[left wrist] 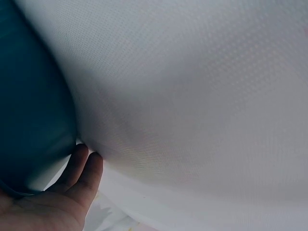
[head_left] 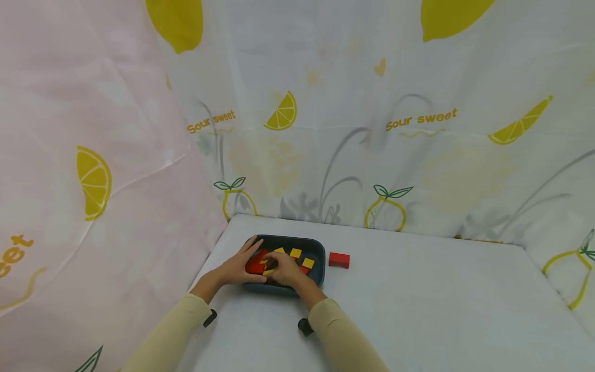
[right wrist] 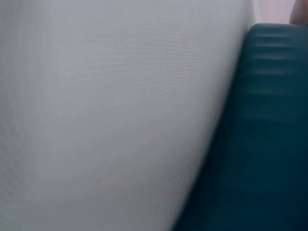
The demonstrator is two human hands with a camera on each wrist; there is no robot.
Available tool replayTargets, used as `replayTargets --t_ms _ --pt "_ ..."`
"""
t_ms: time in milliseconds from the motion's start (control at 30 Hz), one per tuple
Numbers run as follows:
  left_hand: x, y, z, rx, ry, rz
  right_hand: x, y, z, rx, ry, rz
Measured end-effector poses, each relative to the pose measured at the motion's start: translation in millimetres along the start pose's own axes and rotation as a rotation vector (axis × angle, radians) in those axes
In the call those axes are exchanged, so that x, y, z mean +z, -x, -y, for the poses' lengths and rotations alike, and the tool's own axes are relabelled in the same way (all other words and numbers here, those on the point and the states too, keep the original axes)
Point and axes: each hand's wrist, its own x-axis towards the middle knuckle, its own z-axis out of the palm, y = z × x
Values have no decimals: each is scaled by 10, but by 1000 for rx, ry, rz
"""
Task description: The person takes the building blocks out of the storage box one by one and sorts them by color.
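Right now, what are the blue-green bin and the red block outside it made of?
The bin looks like smooth, slightly shiny plastic: its ridged wall catches soft light. The red block might be painted wood or plastic; its even colour and straight edges don't settle which.

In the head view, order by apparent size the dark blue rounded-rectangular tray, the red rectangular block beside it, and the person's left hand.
1. Dark blue rounded-rectangular tray
2. Left hand
3. Red rectangular block
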Motion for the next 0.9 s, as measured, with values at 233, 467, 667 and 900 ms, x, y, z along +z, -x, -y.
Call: replayTargets --t_ms 233,467,667,900 --pt "23 50 15 -16 -13 15 70 6 -13 -21 21 14" --pt "-10 -30 16 -7 -18 -2 12 -53 23 -3 53 -2" --pt "-21 -35 10 8 -27 -4 19 -108 24 17 123 7" --pt "-22 -28 3 -2 -15 6 51 -139 40 35 164 21"
